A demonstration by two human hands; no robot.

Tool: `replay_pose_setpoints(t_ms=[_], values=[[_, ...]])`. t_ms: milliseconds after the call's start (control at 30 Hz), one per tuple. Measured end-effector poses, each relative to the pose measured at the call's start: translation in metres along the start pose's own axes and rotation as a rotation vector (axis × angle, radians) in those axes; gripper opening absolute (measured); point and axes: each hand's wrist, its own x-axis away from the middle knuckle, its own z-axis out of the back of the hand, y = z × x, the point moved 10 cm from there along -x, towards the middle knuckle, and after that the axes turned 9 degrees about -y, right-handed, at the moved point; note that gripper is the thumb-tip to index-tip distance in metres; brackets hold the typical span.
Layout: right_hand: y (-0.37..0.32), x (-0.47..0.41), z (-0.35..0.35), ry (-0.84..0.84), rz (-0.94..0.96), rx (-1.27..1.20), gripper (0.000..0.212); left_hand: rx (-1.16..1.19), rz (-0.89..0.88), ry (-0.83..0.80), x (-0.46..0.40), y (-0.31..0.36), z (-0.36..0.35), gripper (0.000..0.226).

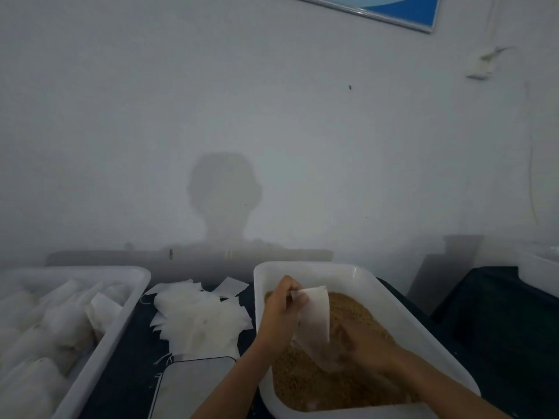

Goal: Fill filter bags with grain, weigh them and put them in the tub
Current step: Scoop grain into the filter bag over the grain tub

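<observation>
My left hand (279,313) pinches the top edge of a white filter bag (314,319) and holds it above the brown grain (317,385) in a white tub (357,275). My right hand (363,343) is low in the grain at the bag's lower end, blurred; whether its fingers are curled around anything is unclear. A loose pile of empty filter bags (199,319) lies on the dark table to the left of the grain tub. A flat scale (193,385) sits in front of that pile. A second white tub (133,275) at the far left holds several filled bags.
A pale wall rises directly behind the table. Another white container (538,272) stands at the far right on a dark surface. The tubs, pile and scale lie close together.
</observation>
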Motion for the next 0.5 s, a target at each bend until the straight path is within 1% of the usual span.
replay_pose_setpoints(t_ms=[67, 133, 167, 233, 267, 333, 400, 433, 500], values=[[-0.018, 0.003, 0.014, 0.051, 0.099, -0.212, 0.05, 0.054, -0.022, 0.007, 0.001, 0.009, 0.004, 0.023], [-0.041, 0.01, 0.024, 0.052, 0.236, -0.488, 0.071, 0.084, -0.04, 0.023, 0.0, 0.021, 0.014, 0.023], [-0.052, 0.013, 0.025, 0.026, 0.308, -0.601, 0.073, 0.08, -0.047, 0.03, -0.001, 0.027, 0.02, 0.023], [-0.073, 0.021, 0.027, -0.014, 0.409, -0.777, 0.059, 0.052, -0.061, 0.028, -0.001, 0.035, 0.031, 0.023], [-0.08, 0.025, 0.029, 0.006, 0.415, -0.845, 0.049, 0.041, -0.069, 0.023, 0.001, 0.038, 0.036, 0.023], [-0.091, 0.032, 0.032, 0.1, 0.383, -0.922, 0.034, 0.043, -0.088, 0.037, 0.006, 0.04, 0.049, 0.022], [-0.108, 0.039, 0.037, 0.227, 0.349, -0.83, 0.016, 0.073, -0.101, 0.067, 0.015, 0.04, 0.064, 0.022], [-0.12, 0.043, 0.038, 0.269, 0.352, -0.781, 0.012, 0.089, -0.104, 0.082, 0.021, 0.039, 0.072, 0.022], [-0.144, 0.048, 0.038, 0.332, 0.358, -0.699, 0.014, 0.138, -0.107, 0.121, 0.034, 0.037, 0.088, 0.019]])
